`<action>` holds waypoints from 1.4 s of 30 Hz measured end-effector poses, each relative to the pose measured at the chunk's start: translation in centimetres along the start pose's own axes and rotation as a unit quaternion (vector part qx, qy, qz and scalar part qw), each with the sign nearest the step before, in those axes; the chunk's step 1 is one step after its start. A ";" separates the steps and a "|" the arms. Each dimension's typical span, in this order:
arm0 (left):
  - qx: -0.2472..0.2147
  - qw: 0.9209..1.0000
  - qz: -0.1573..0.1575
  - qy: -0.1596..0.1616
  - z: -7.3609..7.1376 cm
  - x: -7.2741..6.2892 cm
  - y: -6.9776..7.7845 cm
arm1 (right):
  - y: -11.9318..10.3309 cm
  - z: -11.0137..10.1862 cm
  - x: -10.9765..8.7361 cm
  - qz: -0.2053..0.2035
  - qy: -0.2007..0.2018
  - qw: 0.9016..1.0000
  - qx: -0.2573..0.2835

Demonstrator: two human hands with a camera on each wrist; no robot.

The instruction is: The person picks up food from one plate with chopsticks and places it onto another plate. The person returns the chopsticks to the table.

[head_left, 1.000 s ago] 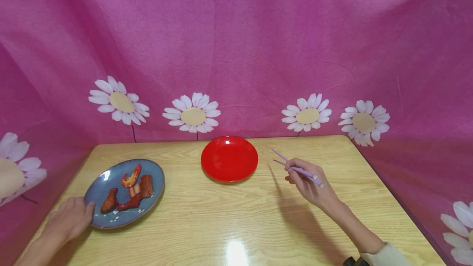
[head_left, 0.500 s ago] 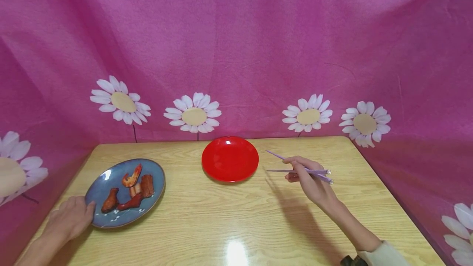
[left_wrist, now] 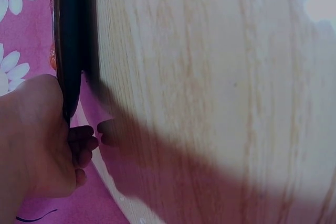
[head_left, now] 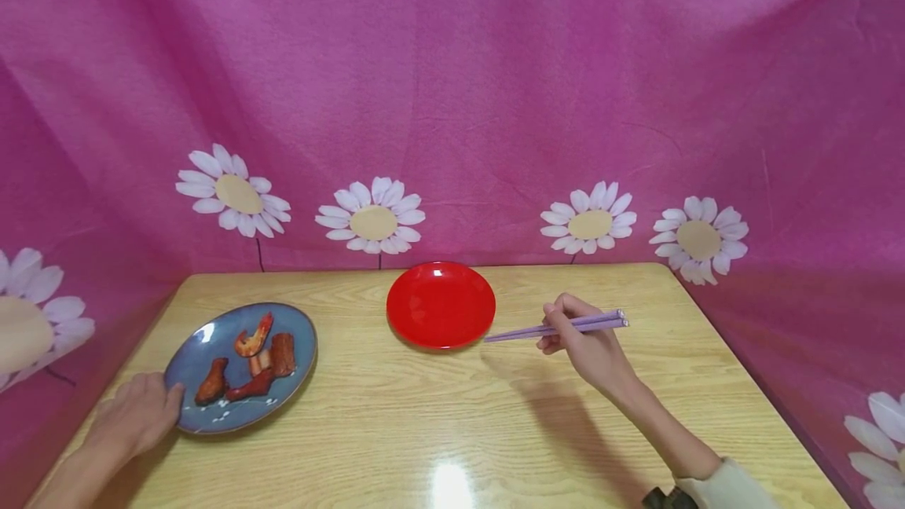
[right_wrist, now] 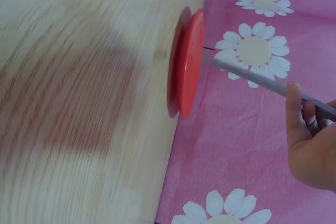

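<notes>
Head view: chopsticks [head_left: 597, 321] now together

Pink wrinkled cloth [head_left: 481, 100] hangs behind the far edge of the table [head_left: 382, 446] and along left and right; tabletop light wood grain, rounded far corners. Four white daisies [head_left: 373, 224], yellow centres, across far side; cut-off left daisy [head_left: 28, 328], right daisy [head_left: 875, 442]. Glare patch [head_left: 452, 485] near middle.

Pink daisy-print cloth [head_left: 481, 100], wood-grain table [head_left: 396, 422], bright reflected glare [head_left: 452, 485]
</notes>
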State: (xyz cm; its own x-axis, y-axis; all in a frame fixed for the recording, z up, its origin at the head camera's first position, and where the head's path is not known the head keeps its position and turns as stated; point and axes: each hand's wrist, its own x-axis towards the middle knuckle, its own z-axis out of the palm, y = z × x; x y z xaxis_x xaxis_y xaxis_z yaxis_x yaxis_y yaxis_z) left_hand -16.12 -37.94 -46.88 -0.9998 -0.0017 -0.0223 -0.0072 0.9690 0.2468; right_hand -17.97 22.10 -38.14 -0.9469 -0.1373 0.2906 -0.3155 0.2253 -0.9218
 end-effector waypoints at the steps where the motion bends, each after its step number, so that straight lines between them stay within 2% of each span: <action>1: 0.000 1.000 0.000 0.000 0.0 0.0 0.0 | -0.2 0.1 0.1 0.007 0.001 1.000 -0.002; 4: -0.002 1.000 0.000 0.003 0.0 0.1 0.0 | -0.5 0.3 0.3 0.025 0.000 1.000 -0.007; 9: -0.005 1.000 -0.002 0.000 0.0 0.1 0.0 | -0.9 0.9 0.9 0.027 0.006 1.000 -0.015; 15: -0.001 1.000 -0.003 -0.003 -0.2 -0.1 0.4 | -1.1 2.0 1.4 0.029 0.000 1.000 0.011; 28: -0.002 1.000 0.002 0.000 -0.2 0.0 0.3 | -2.0 5.9 2.7 0.008 -0.049 0.996 0.074; 42: -0.006 1.000 0.004 0.008 -0.2 0.1 0.2 | -1.8 10.2 4.4 0.020 -0.069 0.993 0.090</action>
State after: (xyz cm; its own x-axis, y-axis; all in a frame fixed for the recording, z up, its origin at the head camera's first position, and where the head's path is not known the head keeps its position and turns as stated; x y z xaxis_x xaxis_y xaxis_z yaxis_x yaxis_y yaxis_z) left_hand -16.23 -37.81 -46.68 -1.0000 0.0026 -0.0054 0.0011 0.9662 0.2579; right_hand -20.94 11.25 -37.87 -0.9372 -0.2657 0.2258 -0.2496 0.0588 -0.9666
